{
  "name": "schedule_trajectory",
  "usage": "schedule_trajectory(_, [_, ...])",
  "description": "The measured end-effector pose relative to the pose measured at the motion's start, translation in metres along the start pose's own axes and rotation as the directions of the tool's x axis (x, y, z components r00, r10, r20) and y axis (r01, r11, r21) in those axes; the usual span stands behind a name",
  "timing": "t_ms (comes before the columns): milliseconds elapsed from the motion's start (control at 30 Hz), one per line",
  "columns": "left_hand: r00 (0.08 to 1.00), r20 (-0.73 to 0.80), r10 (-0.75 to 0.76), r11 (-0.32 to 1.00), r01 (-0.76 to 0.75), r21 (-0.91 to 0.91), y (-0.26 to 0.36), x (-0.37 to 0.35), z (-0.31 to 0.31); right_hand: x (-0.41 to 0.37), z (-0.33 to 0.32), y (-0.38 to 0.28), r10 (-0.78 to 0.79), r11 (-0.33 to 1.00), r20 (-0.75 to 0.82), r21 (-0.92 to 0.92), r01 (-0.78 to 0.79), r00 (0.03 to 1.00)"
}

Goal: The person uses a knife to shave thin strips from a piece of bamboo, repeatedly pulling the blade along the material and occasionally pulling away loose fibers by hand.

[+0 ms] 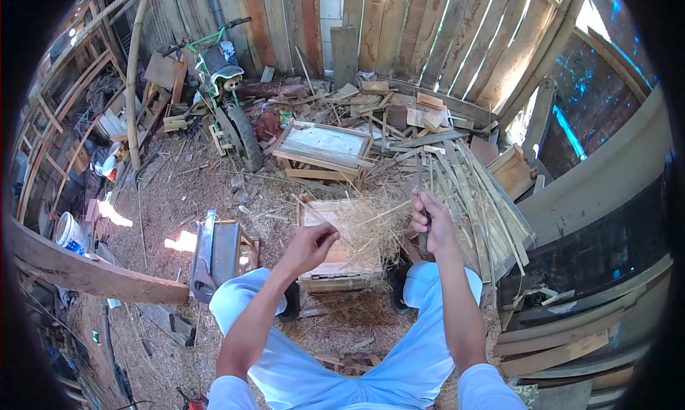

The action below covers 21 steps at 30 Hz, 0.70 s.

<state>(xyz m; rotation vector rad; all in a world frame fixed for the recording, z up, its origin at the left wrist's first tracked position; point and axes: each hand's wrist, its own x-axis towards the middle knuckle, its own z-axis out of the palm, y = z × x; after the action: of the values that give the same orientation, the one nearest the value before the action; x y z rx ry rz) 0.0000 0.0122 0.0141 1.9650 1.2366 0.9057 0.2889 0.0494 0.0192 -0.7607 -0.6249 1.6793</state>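
My left hand [311, 246] is closed in a pinch above a low wooden bench [335, 274]. A thin pale strip [374, 216] appears to run from its fingertips toward my other hand. My right hand [437, 224] is wrapped round a narrow dark knife [419, 169], held upright with its blade pointing away from me. Fine curly shavings [374, 232] are heaped on the bench between the two hands and spill over its right side. My fingers partly hide the knife's handle.
A handsaw [205, 257] rests on a small stool [227, 249] to the left. Long split strips [489, 210] lie at the right. Behind are a low wooden frame [321, 142], scrap wood [385, 114] and a green bicycle [221, 75]. A curved beam [100, 271] crosses at left.
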Motion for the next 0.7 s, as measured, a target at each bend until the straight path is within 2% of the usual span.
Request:
schedule_trajectory(67, [1.000, 0.009, -0.004, 1.000, 0.004, 0.009, 0.000, -0.001, 0.001, -0.002, 0.000, 0.007, -0.024, 1.000, 0.025, 0.002, 0.024, 0.999])
schedule_trajectory(133, [1.000, -0.009, -0.018, 1.000, 0.018, 0.021, -0.003, 0.000, 0.001, -0.007, 0.011, 0.010, 0.022, 0.999, 0.033, -0.039, -0.021, 0.999])
schedule_trajectory(233, [1.000, 0.006, -0.027, 1.000, 0.028, -0.011, 0.006, 0.001, 0.004, -0.015, 0.030, 0.031, 0.169, 0.977, 0.117, -0.149, -0.151, 0.979])
schedule_trajectory(267, [1.000, 0.009, -0.023, 1.000, 0.023, -0.008, 0.007, 0.002, 0.006, -0.018, 0.037, 0.043, 0.164, 0.978, 0.117, -0.145, -0.147, 0.980])
schedule_trajectory(333, [1.000, 0.006, 0.031, 0.999, -0.030, -0.013, 0.009, 0.002, 0.010, -0.023, 0.047, 0.064, 0.340, 0.920, 0.205, -0.274, -0.280, 0.918])
schedule_trajectory(467, [0.999, 0.042, -0.023, 1.000, 0.023, -0.013, 0.007, 0.002, 0.005, -0.014, 0.042, 0.065, 0.392, 0.905, 0.159, -0.245, -0.348, 0.906])
schedule_trajectory(533, [0.999, -0.015, 0.038, 0.999, -0.038, -0.002, 0.006, 0.003, 0.000, -0.007, 0.029, 0.042, 0.250, 0.950, 0.035, -0.203, -0.238, 0.968])
schedule_trajectory(567, [0.999, -0.018, 0.037, 0.999, -0.037, -0.006, 0.005, 0.002, -0.003, -0.003, 0.021, 0.026, 0.178, 0.974, 0.022, -0.150, -0.172, 0.984])
schedule_trajectory(667, [1.000, 0.004, -0.029, 1.000, 0.029, 0.008, -0.002, -0.003, -0.018, 0.006, -0.016, -0.016, -0.029, 1.000, -0.091, 0.004, 0.029, 0.995])
schedule_trajectory(700, [0.999, -0.018, -0.045, 0.999, 0.045, -0.004, -0.006, -0.005, -0.020, 0.006, -0.031, -0.025, -0.031, 1.000, -0.089, 0.003, 0.031, 0.996])
